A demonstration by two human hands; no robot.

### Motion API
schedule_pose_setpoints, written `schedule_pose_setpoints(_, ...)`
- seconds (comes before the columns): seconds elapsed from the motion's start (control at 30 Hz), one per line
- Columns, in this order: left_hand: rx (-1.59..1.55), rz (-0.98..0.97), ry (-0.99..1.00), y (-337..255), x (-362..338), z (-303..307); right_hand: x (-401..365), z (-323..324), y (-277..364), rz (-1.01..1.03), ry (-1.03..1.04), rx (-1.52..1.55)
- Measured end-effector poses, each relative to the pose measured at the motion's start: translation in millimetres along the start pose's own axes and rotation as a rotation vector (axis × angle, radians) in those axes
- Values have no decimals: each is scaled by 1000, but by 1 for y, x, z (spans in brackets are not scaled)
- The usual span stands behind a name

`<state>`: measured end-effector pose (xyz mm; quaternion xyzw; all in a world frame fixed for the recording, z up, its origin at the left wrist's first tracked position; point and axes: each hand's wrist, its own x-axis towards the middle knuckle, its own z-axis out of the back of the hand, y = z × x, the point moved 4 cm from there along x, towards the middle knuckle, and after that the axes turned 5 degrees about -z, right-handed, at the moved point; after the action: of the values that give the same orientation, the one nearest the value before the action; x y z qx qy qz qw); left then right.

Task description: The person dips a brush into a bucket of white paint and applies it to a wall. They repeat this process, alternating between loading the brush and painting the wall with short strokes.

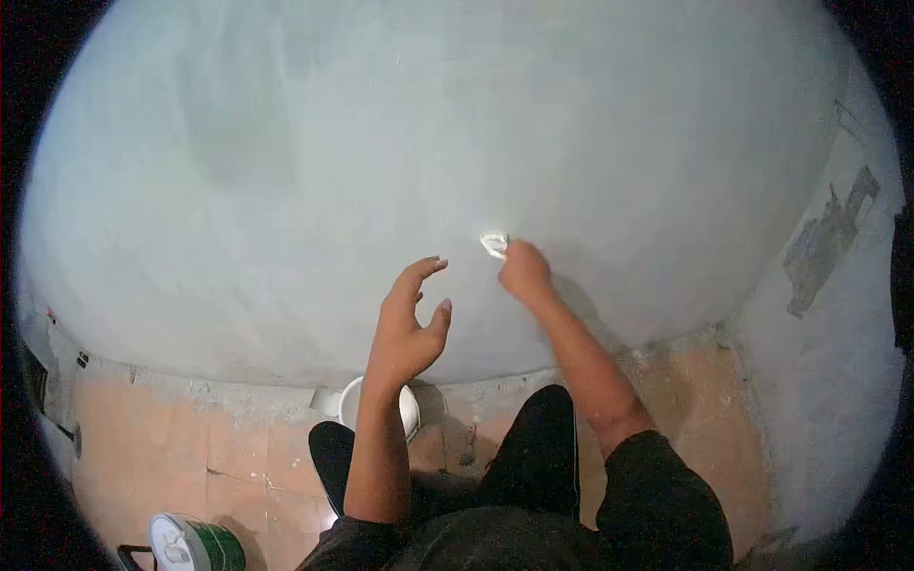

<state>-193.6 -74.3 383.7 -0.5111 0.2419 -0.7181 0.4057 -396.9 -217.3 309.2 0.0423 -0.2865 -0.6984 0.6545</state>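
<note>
My right hand [526,273] is closed around what looks like a small putty knife [494,245], its blade coated with white paste and held at the wall [381,181]. My fingers cover its handle. To the left, my left hand [411,328] is raised in front of the wall with nothing in it, fingers curved and thumb apart. Below that hand, partly hidden by my forearm, a white tub [409,409] stands on the floor by my knee. A pale flat piece [326,400] sticks out at the tub's left side.
A green and white bucket [221,547] stands at the lower left, with white stuff on its top. The tiled floor [143,433] is spotted with white bits. At the right, a side wall [809,381] carries a rough grey patch [821,249].
</note>
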Motion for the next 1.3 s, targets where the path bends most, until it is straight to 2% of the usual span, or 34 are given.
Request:
schedule_pose_setpoints(0.03, -17, -23, -28, -3, 0, 1, 9, 21, 6, -34, 47, -30)
schedule_pose_setpoints(0.1, -50, -44, -50, -8, 0, 4, 40, 54, 16, 55, -80, -81)
schedule_pose_setpoints(0.17, -62, -110, -70, -14, 0, 7, 64, 105, 37, 27, -66, -25)
schedule_pose_setpoints(0.3, -109, -136, -69, -27, 1, 13, 107, 208, 92, 59, -161, -128)
schedule_pose_setpoints(0.37, -101, -140, -65, -31, 2, 13, 123, 246, 109, 101, -349, -64)
schedule_pose_setpoints(0.4, -93, -138, -56, -33, 2, 13, 125, 256, 116, 105, -350, -66)
schedule_pose_setpoints(0.47, -96, -114, -45, -32, 0, 11, 114, 283, 134, 199, -566, -35)
schedule_pose_setpoints(0.5, -128, -119, -38, -31, 1, 10, 108, 286, 139, 201, -567, -36)
schedule_pose_setpoints(0.6, -120, -127, -18, -32, 4, 7, 83, 281, 137, 252, -630, 0)
schedule_pose_setpoints(0.73, -152, -131, -4, -27, 6, 5, 88, 199, 95, 306, -596, 19)
schedule_pose_setpoints(0.93, -154, -98, 6, -26, 9, 1, 30, 81, 39, 97, -282, 8)
schedule_pose_setpoints(1.03, -175, -99, 14, -31, 7, 1, 10, 41, 9, 172, -170, 1)
schedule_pose_setpoints(1.13, -187, -105, 17, -30, 6, -1, 23, 35, -14, 89, -70, -29)
schedule_pose_setpoints(1.17, -183, -109, 25, -29, 4, -3, 29, 47, -13, 28, -32, -60)
schedule_pose_setpoints(1.3, -179, -88, 14, -25, 2, -5, 88, 135, 25, 27, -28, -36)
